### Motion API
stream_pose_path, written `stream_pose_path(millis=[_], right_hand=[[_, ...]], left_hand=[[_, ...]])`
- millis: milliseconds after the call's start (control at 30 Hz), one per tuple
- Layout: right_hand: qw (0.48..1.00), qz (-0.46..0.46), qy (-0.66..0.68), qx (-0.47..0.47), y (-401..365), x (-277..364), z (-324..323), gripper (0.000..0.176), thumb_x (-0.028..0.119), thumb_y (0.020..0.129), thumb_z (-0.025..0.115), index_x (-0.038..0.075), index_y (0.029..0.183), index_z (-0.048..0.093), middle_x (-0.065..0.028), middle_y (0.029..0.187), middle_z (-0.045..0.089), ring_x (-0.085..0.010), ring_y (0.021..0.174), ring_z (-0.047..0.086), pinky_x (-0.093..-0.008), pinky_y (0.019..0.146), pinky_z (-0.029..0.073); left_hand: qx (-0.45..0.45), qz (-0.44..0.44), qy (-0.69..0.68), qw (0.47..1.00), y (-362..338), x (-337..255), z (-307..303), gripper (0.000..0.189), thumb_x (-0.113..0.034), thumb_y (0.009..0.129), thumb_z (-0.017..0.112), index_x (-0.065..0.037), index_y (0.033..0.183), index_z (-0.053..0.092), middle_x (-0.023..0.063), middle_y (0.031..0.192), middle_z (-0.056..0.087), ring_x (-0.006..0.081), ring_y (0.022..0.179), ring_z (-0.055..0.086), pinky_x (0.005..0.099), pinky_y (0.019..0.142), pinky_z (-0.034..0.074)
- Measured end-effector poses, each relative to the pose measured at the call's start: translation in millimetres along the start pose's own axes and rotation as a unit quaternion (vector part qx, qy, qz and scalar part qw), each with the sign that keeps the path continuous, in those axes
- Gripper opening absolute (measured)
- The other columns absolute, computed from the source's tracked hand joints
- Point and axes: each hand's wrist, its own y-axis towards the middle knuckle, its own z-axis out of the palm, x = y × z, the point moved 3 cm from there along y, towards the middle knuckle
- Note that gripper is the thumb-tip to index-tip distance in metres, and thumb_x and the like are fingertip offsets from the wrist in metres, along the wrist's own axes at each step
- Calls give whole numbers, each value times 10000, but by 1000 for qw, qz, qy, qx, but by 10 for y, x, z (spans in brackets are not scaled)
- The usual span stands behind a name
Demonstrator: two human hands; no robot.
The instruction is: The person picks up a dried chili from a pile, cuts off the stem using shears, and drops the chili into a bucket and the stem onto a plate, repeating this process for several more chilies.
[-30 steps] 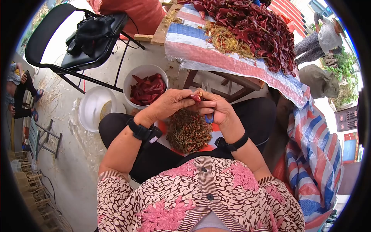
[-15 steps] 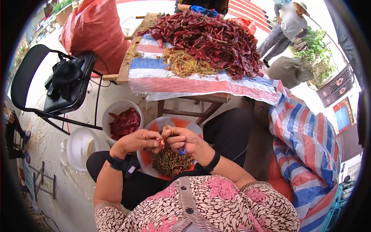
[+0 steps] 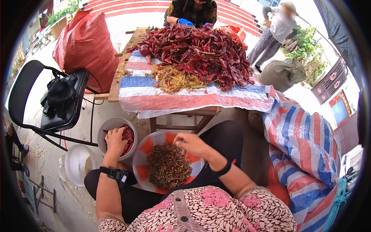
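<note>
My left hand (image 3: 116,141) reaches into the white bucket (image 3: 101,124), fingers spread and bent down over dried red chilies (image 3: 127,133); it appears to touch them. Over the right part of a red-and-white basin (image 3: 140,170) hangs my right hand (image 3: 189,144), its fingers curled in; whatever may be inside them is hidden. The basin sits between my legs and holds a heap of dry brown chili stems (image 3: 170,166) with a few red bits.
Ahead, a table with a striped sheet (image 3: 185,102) carries a big pile of dried chilies (image 3: 201,52) and yellowish scraps (image 3: 174,79). A blue-gloved person (image 3: 185,22) works behind it. Left are a black chair (image 3: 69,120), a red sack (image 3: 87,50) and a white tub (image 3: 79,181).
My hands were together above the basin, with a red piece in the left and something small and blue at the right. They have parted; the left has moved to the bucket.
</note>
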Motion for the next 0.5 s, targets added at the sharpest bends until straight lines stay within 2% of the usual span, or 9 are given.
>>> stream_pose_path(millis=[33,67,100,133,200,267,333,400,500], right_hand=[[998,-23,-43,-49,-4,112,-231,210,203,934,535,1,980,573,-111,854,580,-173,557,614,-325,578,488],[983,-47,-130,-118,25,215,-498,238,233,937,537,7,990,590,-130,906,575,-177,549,616,-340,577,496],[974,-32,-134,-178,81,259,-783,232,221,935,527,12,997,604,-156,954,571,-229,633,642,-372,641,511],[933,-94,-218,-271,193,201,-1132,211,197,935,516,27,1011,615,-177,999,571,-273,811,650,-393,749,510],[893,-80,-245,-368,526,30,-1863,217,179,927,508,76,1068,637,-183,1166,544,-340,1041,581,-410,897,463],[862,-59,-256,-433,834,-89,-2462,235,175,923,509,89,1101,637,-185,1286,491,-367,1106,553,-434,944,438],[855,-38,-243,-457,1141,-266,-2960,255,154,918,517,86,1140,623,-194,1371,425,-365,1107,565,-442,894,471],[877,-29,-148,-457,1243,-164,-3065,288,127,919,519,57,1189,594,-181,1312,498,-266,872,673,-330,608,540],[913,26,4,-407,1272,-147,-3133,273,137,938,499,27,1166,600,-142,1133,609,-185,635,666,-255,453,470]], left_hand=[[-9,-7,7,1000,4,-7,0,496,-154,727,713,-148,1207,590,120,1120,614,336,1085,531,487,969,379],[35,-19,38,998,29,52,103,531,-220,726,727,-153,1229,571,138,1172,588,349,1076,535,491,935,409],[86,-15,31,996,21,27,134,534,-223,731,724,-152,1236,568,138,1171,587,355,1091,525,490,938,411],[136,-11,23,990,6,-19,151,536,-226,736,721,-151,1243,565,138,1170,586,360,1107,515,489,941,414],[208,24,1,978,-7,-44,248,529,-252,760,706,-142,1257,560,162,1160,592,373,1106,531,468,930,445],[249,52,-20,967,-12,-45,375,512,-255,768,698,-134,1249,568,178,1167,594,370,1105,546,449,935,452],[292,66,-9,954,-22,-103,371,487,-269,789,670,-125,1245,579,198,1187,592,362,1116,560,431,943,455],[330,71,-2,941,-12,-130,403,481,-276,795,660,-117,1242,582,201,1172,600,369,1096,571,437,933,461],[342,96,-13,935,-10,-104,463,470,-284,802,651,-111,1235,585,208,1137,615,379,1062,589,442,914,472]])
